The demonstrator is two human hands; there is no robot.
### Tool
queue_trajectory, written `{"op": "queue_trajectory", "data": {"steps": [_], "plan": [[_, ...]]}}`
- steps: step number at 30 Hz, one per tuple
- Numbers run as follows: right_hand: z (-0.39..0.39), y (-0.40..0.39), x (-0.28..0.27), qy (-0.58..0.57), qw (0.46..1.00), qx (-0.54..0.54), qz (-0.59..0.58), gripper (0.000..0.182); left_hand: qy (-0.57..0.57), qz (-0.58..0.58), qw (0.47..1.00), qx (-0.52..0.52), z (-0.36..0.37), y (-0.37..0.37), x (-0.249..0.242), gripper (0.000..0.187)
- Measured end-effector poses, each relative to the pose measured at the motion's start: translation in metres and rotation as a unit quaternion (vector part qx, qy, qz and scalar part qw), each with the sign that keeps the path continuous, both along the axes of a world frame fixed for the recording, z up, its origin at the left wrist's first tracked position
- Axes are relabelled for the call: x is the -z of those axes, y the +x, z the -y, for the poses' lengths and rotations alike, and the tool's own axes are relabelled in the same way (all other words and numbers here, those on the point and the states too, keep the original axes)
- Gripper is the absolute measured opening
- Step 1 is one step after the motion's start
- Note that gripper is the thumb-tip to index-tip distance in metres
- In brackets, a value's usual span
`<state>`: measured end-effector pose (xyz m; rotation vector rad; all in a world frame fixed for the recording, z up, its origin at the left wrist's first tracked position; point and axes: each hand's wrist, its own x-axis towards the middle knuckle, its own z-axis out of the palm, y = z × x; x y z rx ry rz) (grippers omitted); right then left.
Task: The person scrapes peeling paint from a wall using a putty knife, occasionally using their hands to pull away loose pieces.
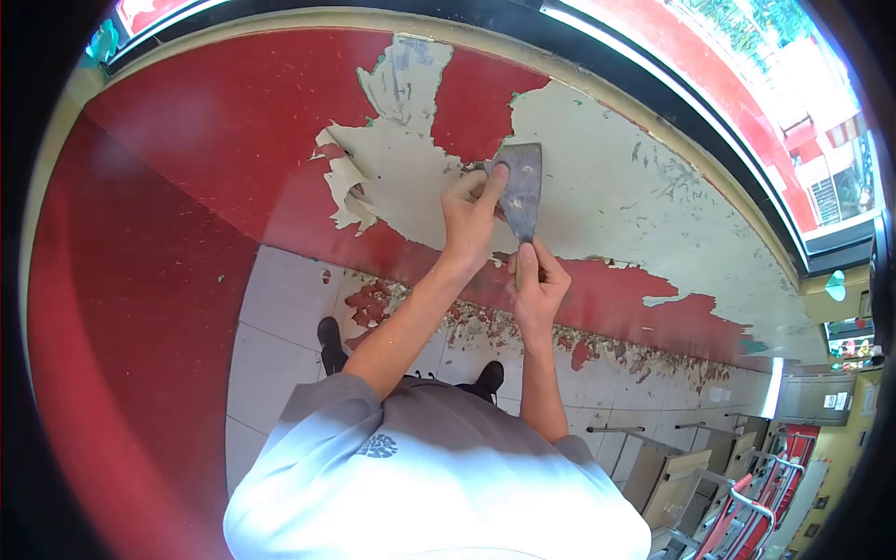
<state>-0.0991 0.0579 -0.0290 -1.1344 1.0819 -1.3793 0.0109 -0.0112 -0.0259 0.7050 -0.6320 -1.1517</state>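
Note:
A broad metal paint scraper (525, 191) points up against the wall, its blade over a bare pale patch (607, 177). My right hand (539, 285) is closed around its handle, thumb along the top. My left hand (471, 215) pinches the left side of the blade, with the thumb lying on the metal and the other fingers partly hidden. Red paint (474, 112) borders the patch just above the blade. Left of my hands, a torn flap of paint (347, 182) curls away from the wall.
Paint flakes (485, 331) litter the tiled floor (280, 308) along the wall's foot, near my shoes (331, 345). A window frame (672, 75) runs above the wall. Desks (677, 485) and a red-and-silver ladder-like frame (747, 509) stand at the lower right.

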Motion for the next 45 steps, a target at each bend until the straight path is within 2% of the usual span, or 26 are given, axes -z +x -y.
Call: {"op": "queue_trajectory", "data": {"steps": [7, 9, 10, 13, 16, 18, 27, 30, 33, 37, 39, 43, 45], "plan": [[-0.007, -0.003, -0.004, 0.011, 1.000, 0.009, -0.010, 0.028, 0.066, -0.013, 0.998, 0.005, -0.005, -0.006, -0.006, 0.029], [-0.002, 0.003, -0.010, -0.002, 1.000, -0.002, 0.011, 0.028, -0.001, -0.016, 1.000, 0.009, 0.002, 0.002, -0.007, 0.029], [-0.003, 0.001, -0.008, 0.000, 1.000, -0.002, 0.007, 0.028, 0.002, -0.019, 1.000, 0.009, 0.000, -0.001, -0.006, 0.029], [-0.006, 0.003, 0.003, -0.006, 1.000, 0.001, 0.019, 0.030, 0.017, 0.007, 1.000, 0.002, -0.009, 0.000, -0.004, 0.029], [-0.002, 0.002, 0.003, 0.011, 1.000, -0.011, 0.006, 0.031, 0.074, -0.025, 0.997, 0.013, -0.015, -0.006, -0.005, 0.028], [0.002, 0.010, -0.002, 0.005, 0.998, -0.028, 0.054, 0.030, 0.008, 0.001, 1.000, 0.005, -0.015, -0.001, -0.006, 0.029], [-0.005, 0.012, -0.017, 0.026, 0.999, 0.000, 0.037, 0.030, 0.001, 0.011, 1.000, 0.013, -0.010, -0.001, -0.003, 0.031], [-0.010, 0.009, -0.009, 0.020, 1.000, 0.003, 0.024, 0.030, 0.039, 0.029, 0.999, 0.020, -0.023, -0.003, -0.010, 0.033], [0.000, 0.011, -0.027, 0.027, 0.999, -0.006, -0.020, 0.030, -0.001, 0.021, 1.000, -0.014, -0.007, -0.002, -0.013, 0.033], [-0.004, 0.000, -0.012, -0.014, 1.000, -0.011, -0.003, 0.029, -0.014, -0.016, 1.000, 0.013, -0.014, -0.007, -0.013, 0.033], [-0.005, 0.000, -0.009, 0.007, 1.000, -0.003, 0.025, 0.029, 0.072, -0.005, 0.997, 0.013, -0.017, -0.011, -0.011, 0.033], [0.005, 0.008, -0.025, 0.016, 1.000, 0.004, 0.016, 0.030, 0.012, 0.003, 1.000, 0.007, -0.009, -0.001, -0.021, 0.033], [0.006, 0.007, -0.026, -0.023, 0.999, -0.013, 0.028, 0.029, 0.003, -0.035, 0.999, 0.002, -0.011, -0.002, -0.032, 0.033]]}}
